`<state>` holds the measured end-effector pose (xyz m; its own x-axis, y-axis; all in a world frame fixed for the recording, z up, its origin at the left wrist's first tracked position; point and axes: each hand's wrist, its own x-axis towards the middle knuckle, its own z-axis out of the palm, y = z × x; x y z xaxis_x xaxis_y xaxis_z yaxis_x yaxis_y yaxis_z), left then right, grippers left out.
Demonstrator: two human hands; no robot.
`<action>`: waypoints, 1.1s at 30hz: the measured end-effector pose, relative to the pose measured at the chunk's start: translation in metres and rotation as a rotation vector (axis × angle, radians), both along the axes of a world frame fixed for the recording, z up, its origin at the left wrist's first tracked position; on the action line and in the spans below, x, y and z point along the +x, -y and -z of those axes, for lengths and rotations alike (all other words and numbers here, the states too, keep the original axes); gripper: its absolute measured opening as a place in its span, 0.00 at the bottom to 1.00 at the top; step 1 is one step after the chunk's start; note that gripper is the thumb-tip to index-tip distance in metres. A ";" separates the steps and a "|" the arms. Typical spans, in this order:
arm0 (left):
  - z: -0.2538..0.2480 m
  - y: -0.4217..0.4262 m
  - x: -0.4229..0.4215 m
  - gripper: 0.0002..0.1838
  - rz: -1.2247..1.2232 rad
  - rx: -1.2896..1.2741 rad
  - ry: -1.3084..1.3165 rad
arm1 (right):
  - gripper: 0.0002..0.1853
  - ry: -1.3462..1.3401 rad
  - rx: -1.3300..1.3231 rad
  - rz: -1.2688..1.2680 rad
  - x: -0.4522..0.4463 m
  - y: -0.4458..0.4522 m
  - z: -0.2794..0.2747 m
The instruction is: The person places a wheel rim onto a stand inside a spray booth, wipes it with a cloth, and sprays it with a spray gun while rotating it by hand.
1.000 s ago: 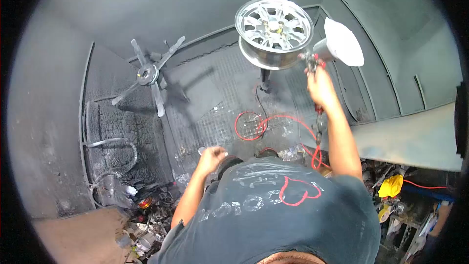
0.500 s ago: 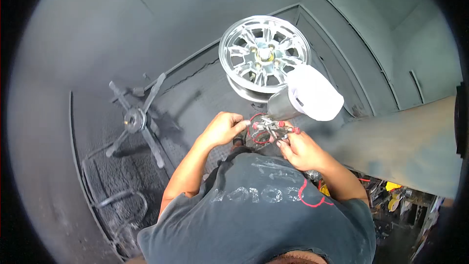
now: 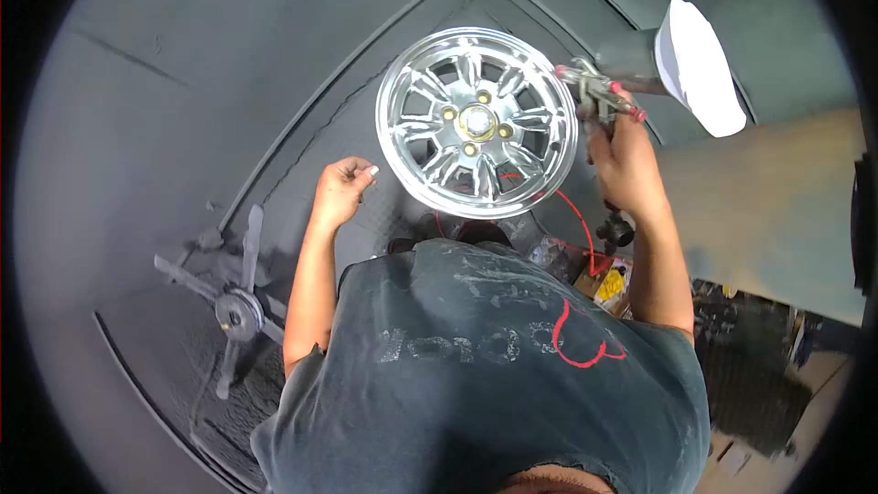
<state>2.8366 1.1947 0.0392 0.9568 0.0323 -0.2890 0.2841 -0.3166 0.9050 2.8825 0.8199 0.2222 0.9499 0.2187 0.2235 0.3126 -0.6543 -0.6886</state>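
Since 0.5 s ago, drew the left hand (image 3: 341, 194) away from the spray gun (image 3: 599, 91) to left of the wheel (image 3: 477, 123); raised the gun in the right hand (image 3: 629, 165) to near the wheel's right rim; turned the view, leaving the dark stand (image 3: 240, 314) lower.

A round fisheye view, black at the edges, bends the straight lines of the grey walls (image 3: 229, 82). Bright light glints off the silver wheel (image 3: 477, 122); the white cover (image 3: 704, 69) at upper right glares, nearly featureless. The dark shirt (image 3: 476, 384) deepens into shadow low in its middle. Lower-right clutter (image 3: 713, 311) is dim, indistinct.
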 end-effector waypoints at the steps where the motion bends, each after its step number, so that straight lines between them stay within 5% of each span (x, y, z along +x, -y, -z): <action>1: 0.014 -0.002 0.009 0.10 -0.042 0.004 -0.043 | 0.08 0.003 -0.027 0.039 -0.001 0.011 0.000; 9: 0.084 0.009 0.100 0.15 -0.248 -0.138 0.065 | 0.12 -0.230 -0.370 0.168 -0.074 0.056 0.033; 13: 0.148 -0.013 0.163 0.24 0.021 -0.319 -0.101 | 0.12 -0.464 -0.452 0.061 -0.113 0.035 0.021; 15: 0.145 0.005 0.192 0.24 0.156 -0.370 -0.115 | 0.12 -0.484 -0.180 -0.065 -0.120 0.026 0.008; 18: 0.134 0.032 0.199 0.24 0.176 -0.389 -0.091 | 0.11 -0.133 -0.017 -0.164 -0.131 0.025 0.024; 27: 0.127 0.080 0.076 0.25 -0.258 -0.632 0.094 | 0.09 0.234 0.083 0.205 -0.136 0.097 0.044; 30: 0.084 0.129 -0.004 0.31 -0.395 -0.874 -0.080 | 0.09 0.103 0.131 0.178 -0.165 0.096 0.052; 33: 0.127 0.141 -0.079 0.20 -0.212 -0.716 -0.114 | 0.10 0.048 0.156 0.109 -0.187 0.099 0.054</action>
<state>2.7579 1.0540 -0.0875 0.9138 -0.0205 -0.4056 0.3777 0.4101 0.8302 2.6959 0.7207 0.1686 0.9536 0.0748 0.2918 0.2806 -0.5725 -0.7704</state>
